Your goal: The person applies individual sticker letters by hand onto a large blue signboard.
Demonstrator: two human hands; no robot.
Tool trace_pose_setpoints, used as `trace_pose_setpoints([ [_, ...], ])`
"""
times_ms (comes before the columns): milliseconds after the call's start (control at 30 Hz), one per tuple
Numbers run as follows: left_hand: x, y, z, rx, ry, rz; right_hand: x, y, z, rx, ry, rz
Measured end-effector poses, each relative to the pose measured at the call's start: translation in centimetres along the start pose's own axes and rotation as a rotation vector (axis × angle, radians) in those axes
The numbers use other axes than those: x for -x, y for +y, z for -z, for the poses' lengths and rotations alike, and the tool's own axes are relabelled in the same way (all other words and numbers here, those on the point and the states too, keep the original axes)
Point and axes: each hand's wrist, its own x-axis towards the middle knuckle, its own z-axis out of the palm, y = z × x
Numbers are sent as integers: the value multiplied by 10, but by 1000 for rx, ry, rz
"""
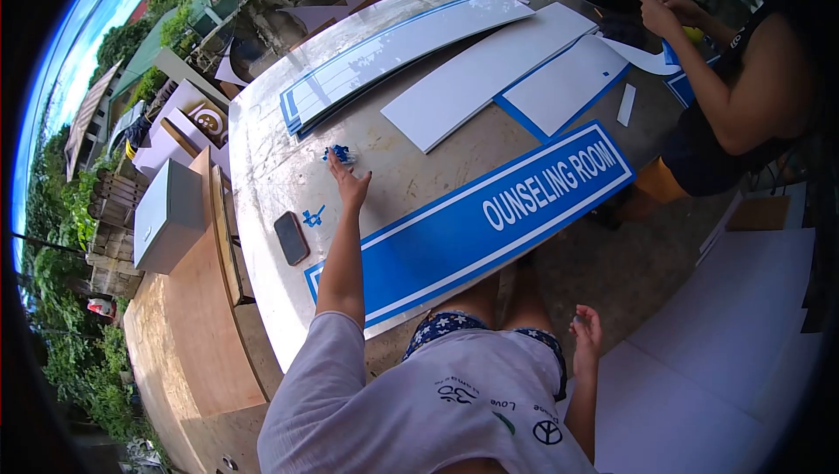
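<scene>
My left hand [351, 186] reaches over the table with fingers stretched and thumb apart. Its fingertips are at a small heap of blue scraps [336, 153] beside something clear. Under my left forearm lies a long blue sign [419, 251] with white border lines and the white letters "OUNSELING ROOM". Low at my right side, off the table, hangs my right hand [587, 334] with curled fingers. A tiny greyish spot shows at its fingertips, too small to name. More blue scraps [313, 216] lie near a dark phone [291, 238], left of my forearm.
White and blue sign panels [393, 50] are stacked along the table's [262, 155] far side, with further white panels [489, 72] beside them. At the right, a person [743, 98] handles a blue piece. A grey box [179, 216] stands left; white sheets [708, 343] lie lower right.
</scene>
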Motion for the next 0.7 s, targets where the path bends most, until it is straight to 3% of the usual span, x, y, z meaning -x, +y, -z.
trace_pose_setpoints([
  [200,21,4,18,-13,117,150,-4,-2,-10,21,-29,11],
  [333,64,4,42,-59,-14,145,1,2,-15,10,-47,1],
  [400,87,5,64,-253,-77,55,5,9,-13,27,-59,-4],
  [533,129,-26,120,-522,8,-9,16,28,-1,-33,-62,-158],
  [600,146,-48,151,-593,86,19,22,37,9,-51,-79,-245],
  [633,153,-55,166,-565,74,181,23,42,13,-54,-102,-240],
  [700,168,-71,184,-623,200,253,24,40,23,-20,-73,-266],
])
